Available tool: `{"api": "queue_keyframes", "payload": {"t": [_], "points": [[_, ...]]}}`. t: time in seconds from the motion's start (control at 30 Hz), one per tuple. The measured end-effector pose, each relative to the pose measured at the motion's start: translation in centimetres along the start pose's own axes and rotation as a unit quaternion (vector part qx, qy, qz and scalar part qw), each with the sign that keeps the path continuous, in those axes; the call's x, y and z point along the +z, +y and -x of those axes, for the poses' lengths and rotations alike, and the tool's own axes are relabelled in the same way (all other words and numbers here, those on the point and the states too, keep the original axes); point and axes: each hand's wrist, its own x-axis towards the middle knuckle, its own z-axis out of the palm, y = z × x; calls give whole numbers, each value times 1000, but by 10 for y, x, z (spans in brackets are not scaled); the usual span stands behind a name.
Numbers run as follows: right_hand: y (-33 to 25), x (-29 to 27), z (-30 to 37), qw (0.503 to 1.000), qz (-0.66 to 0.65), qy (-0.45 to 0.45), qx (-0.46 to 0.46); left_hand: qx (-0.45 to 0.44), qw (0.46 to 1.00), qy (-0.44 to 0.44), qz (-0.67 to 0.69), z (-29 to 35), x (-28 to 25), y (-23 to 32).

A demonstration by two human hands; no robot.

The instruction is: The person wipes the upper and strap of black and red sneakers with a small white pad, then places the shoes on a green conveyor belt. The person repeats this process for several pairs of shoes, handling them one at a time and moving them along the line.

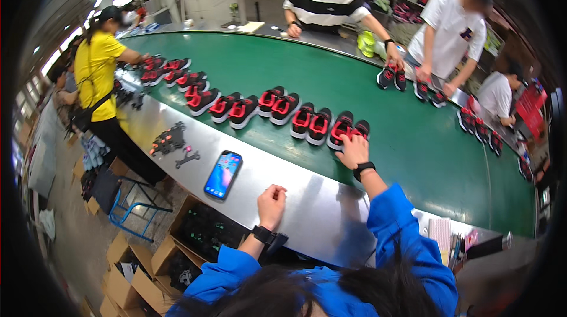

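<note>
A pair of black and red sneakers [341, 128] with white soles stands on the green conveyor belt [295, 69]. My right hand [354, 150] reaches over the belt, its fingers closed on the near end of this pair. Held above the metal ledge [307, 199], my left hand [271, 206] has its fingers curled together; whatever may be in them is hidden. A smartphone [223, 175] with a lit screen lies on the ledge left of that hand. More sneaker pairs [242, 110] run in a row along the belt toward the far left.
Small dark parts [169, 140] lie on the ledge. Open cardboard boxes [147, 281] and a blue-framed chair [133, 207] stand below left. A person in yellow [97, 75] works at left; across the belt, people in striped [325, 10] and white shirts [449, 27] handle sneakers. Pens [455, 249] lie at right.
</note>
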Motion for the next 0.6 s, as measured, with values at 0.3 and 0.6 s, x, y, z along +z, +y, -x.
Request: {"api": "queue_keyframes", "payload": {"t": [0.3,0.6], "points": [[-110,-64,95,984,-144,-101,-36,38,997,-26,-56,-7,-29,15],[-131,-65,164,962,-178,-170,-115,47,995,-44,-73,-14,-33,16]]}}
